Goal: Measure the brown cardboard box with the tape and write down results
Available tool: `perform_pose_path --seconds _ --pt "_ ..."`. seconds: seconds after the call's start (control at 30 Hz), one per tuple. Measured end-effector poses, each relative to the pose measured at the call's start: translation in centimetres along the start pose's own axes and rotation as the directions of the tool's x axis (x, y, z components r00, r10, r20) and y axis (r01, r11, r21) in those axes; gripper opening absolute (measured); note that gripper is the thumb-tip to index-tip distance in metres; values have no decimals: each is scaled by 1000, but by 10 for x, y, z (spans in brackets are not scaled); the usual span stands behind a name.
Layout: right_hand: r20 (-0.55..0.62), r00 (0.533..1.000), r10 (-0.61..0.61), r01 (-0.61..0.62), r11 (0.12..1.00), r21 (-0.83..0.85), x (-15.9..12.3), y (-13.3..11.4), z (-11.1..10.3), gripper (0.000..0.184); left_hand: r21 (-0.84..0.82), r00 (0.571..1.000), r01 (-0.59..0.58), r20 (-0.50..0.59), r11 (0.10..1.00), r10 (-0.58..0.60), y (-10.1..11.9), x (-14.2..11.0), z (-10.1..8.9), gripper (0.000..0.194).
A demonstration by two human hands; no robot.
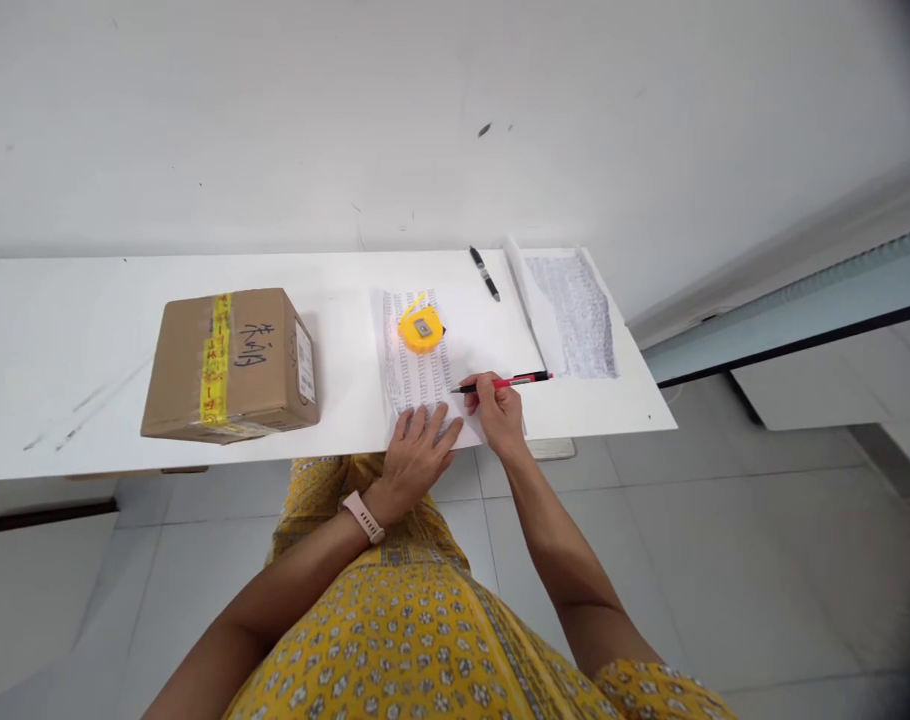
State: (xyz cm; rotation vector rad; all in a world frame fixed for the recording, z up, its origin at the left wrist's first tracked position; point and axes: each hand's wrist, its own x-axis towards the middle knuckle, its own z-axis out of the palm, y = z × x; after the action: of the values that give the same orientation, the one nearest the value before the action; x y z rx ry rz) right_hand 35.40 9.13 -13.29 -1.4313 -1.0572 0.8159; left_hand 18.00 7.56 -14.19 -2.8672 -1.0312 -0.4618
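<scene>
Because the white sheet of paper covered in columns of handwriting (393,375) reaches the near edge of the white, narrow table (342,340), in the head view its lower end depends, I judge, on the press of my left hand (419,450). Should that press ease, the sheet could skew under the pen and spoil the line of the columns. A tug on the paper could also shift the yellow, rounded plastic tape measure (423,329), which lies on the upper part of the sheet and covers some of the writing. Fresh ink, if there is any beneath my left fingers, could smear were they to slide.

My left hand lies palm down, its fingers extended and slightly parted, touching the sheet and grasping nothing; a pale pink watch strap (363,517) circles the wrist. My right hand (492,402) is nearly closed, thumb and forefinger pinching a slim red-and-black pen (521,380) near its point. The tip is at the right side of the writing; whether it touches the paper I cannot tell.

To the left, apart from both hands, stands a brown cardboard box with yellow printed tape (266,345). Beyond my right hand lie a black pen with a grey end (485,274) and a white pad densely covered in dark marks (571,310).
</scene>
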Motion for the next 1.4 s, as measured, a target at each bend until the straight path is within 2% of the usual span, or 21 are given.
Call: perform_pose_path --seconds 0.13,0.23,0.33,0.4,0.47,0.57,0.63,0.77,1.2,1.4 --pt "-31 997 64 -62 997 54 -1 0 5 26 23 1000 -10 -9 1000 10 0 0 0 40" --pt "-39 997 60 -62 997 -54 -2 -3 7 19 36 1000 -19 -22 999 20 0 1 -1 40" --pt "-26 999 -38 32 983 -178 -1 -5 5 23 51 999 -25 -42 998 27 0 1 0 39" --pt "18 998 -68 71 980 -188 1 -4 4 20 57 998 -26 -52 998 29 0 0 1 38" --pt "43 998 -34 40 987 -156 3 -3 3 17 56 998 -26 -62 998 30 1 0 2 38" --pt "-6 1000 1 -2 988 -157 4 0 3 24 46 997 -27 -72 999 30 1 -1 3 37" --pt "-39 998 -46 37 977 -208 4 2 3 29 42 997 -25 -75 999 28 1 -2 4 37" --pt "1 992 -122 118 956 -270 3 2 3 28 42 996 -26 -82 999 29 0 -3 7 38" --pt "21 994 -109 110 946 -306 3 0 5 28 45 994 -20 -106 999 25 1 -2 4 37" --pt "31 994 -109 113 943 -313 4 0 6 27 33 997 -16 -78 999 19 1 -3 6 39"
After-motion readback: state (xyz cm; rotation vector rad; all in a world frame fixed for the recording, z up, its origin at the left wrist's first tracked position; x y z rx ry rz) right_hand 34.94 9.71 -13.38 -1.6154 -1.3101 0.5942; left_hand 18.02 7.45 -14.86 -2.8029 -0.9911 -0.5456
